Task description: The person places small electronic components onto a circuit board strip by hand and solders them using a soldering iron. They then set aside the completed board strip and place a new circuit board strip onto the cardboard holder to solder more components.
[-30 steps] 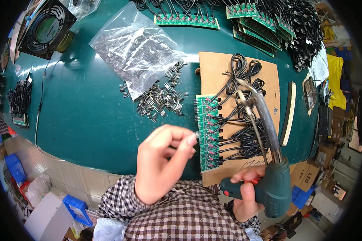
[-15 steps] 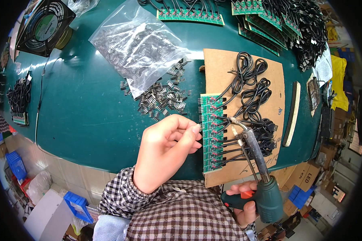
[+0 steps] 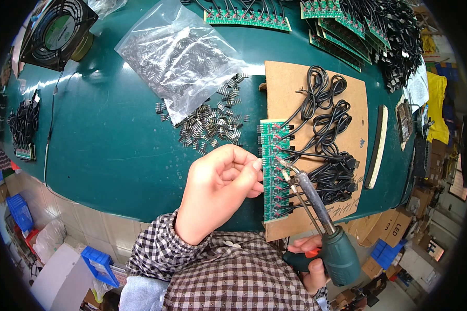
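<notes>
One soldering gun [image 3: 342, 259] clamped by right grip [image 3: 315, 277] | left grip [image 3: 213, 192] pinched, contents hidden | PCB [image 3: 269, 141] seemingly being soldered; steadiness needed

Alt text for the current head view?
Right hand grips a green soldering gun reaching over a circuit-board strip wired with black cables; left hand pinches at the strip's left edge. Brown cardboard lies underneath; loose pin connectors sit nearby on a green table.
</notes>
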`<state>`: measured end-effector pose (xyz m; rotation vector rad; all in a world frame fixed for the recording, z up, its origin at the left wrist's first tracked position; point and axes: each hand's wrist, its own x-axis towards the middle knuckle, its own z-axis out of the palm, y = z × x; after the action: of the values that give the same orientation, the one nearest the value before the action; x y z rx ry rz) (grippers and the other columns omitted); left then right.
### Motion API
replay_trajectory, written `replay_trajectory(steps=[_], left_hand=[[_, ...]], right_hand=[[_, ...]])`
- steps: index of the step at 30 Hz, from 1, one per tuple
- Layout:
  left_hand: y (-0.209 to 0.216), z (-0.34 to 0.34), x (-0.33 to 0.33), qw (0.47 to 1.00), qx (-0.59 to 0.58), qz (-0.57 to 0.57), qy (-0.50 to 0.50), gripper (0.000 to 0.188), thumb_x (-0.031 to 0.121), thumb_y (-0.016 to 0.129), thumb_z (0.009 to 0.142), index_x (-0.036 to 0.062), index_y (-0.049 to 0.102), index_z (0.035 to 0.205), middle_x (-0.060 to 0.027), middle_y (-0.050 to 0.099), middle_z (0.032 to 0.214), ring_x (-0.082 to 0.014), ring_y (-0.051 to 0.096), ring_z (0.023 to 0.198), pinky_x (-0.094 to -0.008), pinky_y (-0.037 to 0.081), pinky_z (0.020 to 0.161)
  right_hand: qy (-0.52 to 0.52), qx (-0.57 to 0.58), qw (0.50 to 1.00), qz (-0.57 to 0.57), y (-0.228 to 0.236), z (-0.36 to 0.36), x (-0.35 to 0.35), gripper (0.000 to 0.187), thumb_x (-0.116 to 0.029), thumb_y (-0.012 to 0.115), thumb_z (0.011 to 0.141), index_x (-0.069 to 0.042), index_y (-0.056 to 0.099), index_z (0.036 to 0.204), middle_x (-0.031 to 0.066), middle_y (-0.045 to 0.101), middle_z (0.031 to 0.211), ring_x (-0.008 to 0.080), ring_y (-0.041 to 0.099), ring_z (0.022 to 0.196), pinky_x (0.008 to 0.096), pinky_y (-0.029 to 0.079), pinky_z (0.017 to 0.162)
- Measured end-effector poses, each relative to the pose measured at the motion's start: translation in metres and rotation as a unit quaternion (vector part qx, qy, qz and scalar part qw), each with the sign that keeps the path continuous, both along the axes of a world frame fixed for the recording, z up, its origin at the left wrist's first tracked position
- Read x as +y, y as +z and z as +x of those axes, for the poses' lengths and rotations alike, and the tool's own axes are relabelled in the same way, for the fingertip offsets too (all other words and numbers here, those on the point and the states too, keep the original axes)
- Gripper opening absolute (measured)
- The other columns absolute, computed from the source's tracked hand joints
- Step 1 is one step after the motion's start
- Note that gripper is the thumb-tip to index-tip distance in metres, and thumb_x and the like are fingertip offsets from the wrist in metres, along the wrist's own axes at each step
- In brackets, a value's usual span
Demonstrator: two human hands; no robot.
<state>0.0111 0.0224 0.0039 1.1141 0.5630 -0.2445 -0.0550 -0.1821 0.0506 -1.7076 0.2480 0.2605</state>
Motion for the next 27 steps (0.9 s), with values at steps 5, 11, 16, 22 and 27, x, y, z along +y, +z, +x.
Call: replay_trajectory(steps=[5, 11, 16, 22, 27], left_hand=[[-0.0017, 0.0001, -0.0001, 1.000, -0.003, -0.016, 0.003, 0.009, 0.005, 0.053, 0.083, -0.0041, 0.053, 0.085, -0.0096, 0.061, 0.075, -0.0132, 0.060, 0.062, -0.0221, 0.051, 0.056], [-0.0019, -0.0004, 0.0003, 1.000, -0.006, -0.020, 0.007, 0.009, 0.004, 0.053, 0.083, -0.0042, 0.053, 0.085, -0.0094, 0.061, 0.075, -0.0130, 0.060, 0.063, -0.0221, 0.051, 0.056], [-0.0023, 0.0004, -0.0002, 1.000, -0.002, -0.018, 0.006, 0.008, 0.004, 0.053, 0.084, -0.0040, 0.053, 0.084, -0.0086, 0.060, 0.074, -0.0128, 0.060, 0.062, -0.0220, 0.051, 0.056], [-0.0016, 0.0006, -0.0001, 1.000, -0.003, -0.015, 0.004, 0.008, 0.005, 0.053, 0.084, -0.0037, 0.053, 0.084, -0.0081, 0.060, 0.073, -0.0123, 0.060, 0.062, -0.0219, 0.051, 0.056], [-0.0017, 0.0002, -0.0007, 1.000, -0.008, -0.013, 0.007, 0.008, 0.005, 0.053, 0.084, -0.0037, 0.053, 0.084, -0.0078, 0.060, 0.073, -0.0122, 0.060, 0.062, -0.0219, 0.051, 0.056]], right_hand=[[-0.010, 0.014, 1.000, 0.006, -0.0003, -0.0008, 0.0022, 0.047, -0.038, 0.056, 0.078, 0.007, 0.045, 0.090, 0.0139, 0.048, 0.082, 0.0238, 0.054, 0.079, 0.0360, 0.055, 0.065], [-0.019, 0.002, 1.000, 0.011, -0.0028, -0.0002, 0.0045, 0.046, -0.036, 0.057, 0.076, 0.007, 0.045, 0.085, 0.0149, 0.049, 0.072, 0.0236, 0.055, 0.071, 0.0367, 0.054, 0.062], [-0.001, 0.015, 1.000, -0.005, 0.0003, 0.0039, 0.0076, 0.045, -0.035, 0.058, 0.076, 0.007, 0.045, 0.081, 0.0153, 0.049, 0.071, 0.0232, 0.055, 0.066, 0.0372, 0.054, 0.061], [-0.018, -0.006, 1.000, -0.002, -0.0040, 0.0020, 0.0080, 0.044, -0.035, 0.058, 0.075, 0.007, 0.045, 0.080, 0.0140, 0.047, 0.069, 0.0226, 0.054, 0.063, 0.0373, 0.054, 0.060], [-0.014, 0.003, 1.000, 0.006, -0.0063, 0.0016, 0.0065, 0.043, -0.034, 0.058, 0.074, 0.007, 0.045, 0.081, 0.0137, 0.047, 0.069, 0.0226, 0.054, 0.063, 0.0376, 0.054, 0.059]])
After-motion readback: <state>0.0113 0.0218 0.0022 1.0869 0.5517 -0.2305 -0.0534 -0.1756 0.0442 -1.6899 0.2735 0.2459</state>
